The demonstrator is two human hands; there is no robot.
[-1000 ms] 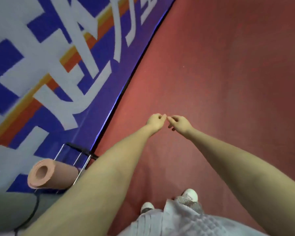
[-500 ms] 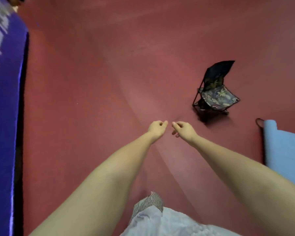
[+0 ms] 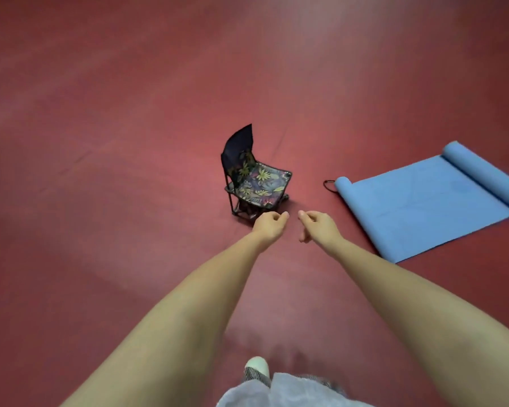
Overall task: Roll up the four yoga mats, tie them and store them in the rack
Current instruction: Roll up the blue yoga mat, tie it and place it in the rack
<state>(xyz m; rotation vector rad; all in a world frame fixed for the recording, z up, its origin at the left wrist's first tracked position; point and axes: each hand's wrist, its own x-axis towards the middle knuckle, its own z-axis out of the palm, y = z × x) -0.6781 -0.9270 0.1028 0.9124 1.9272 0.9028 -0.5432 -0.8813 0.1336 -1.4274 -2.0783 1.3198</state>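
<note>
View from a head-worn camera looking down over two bare forearms stretched out above a smooth, dull red floor [image 3: 100, 171] with a faint sheen and soft pale patches of reflected light. The left hand [image 3: 269, 226] and right hand [image 3: 318, 226] hang side by side in the air, close together but not touching. On both, the fingers [image 3: 272, 215] are curled in toward the palm, the thumb tip meeting the forefinger, and nothing can be seen held in either. Just beyond the left hand stands a small, low folding chair [image 3: 259, 183] with a thin dark metal frame, a plain dark fabric back, and a seat of fabric printed with yellow and purple flowers and leaves. To the right, well apart from the hands, a blue yoga mat [image 3: 423, 207] lies on the floor. It is matte and foam-like, its middle spread flat as a wide rectangle, with each short end curled into a tight cylinder. One roll sits near the chair, and the thicker roll lies at the far right edge of the view. A thin black cord [image 3: 329, 185] forms a small loop on the floor, touching the end of the nearer roll. At the bottom, a white shoe toe [image 3: 257, 364] shows below a striped grey trouser hem, beside a pale, softly textured garment [image 3: 276, 392].
</note>
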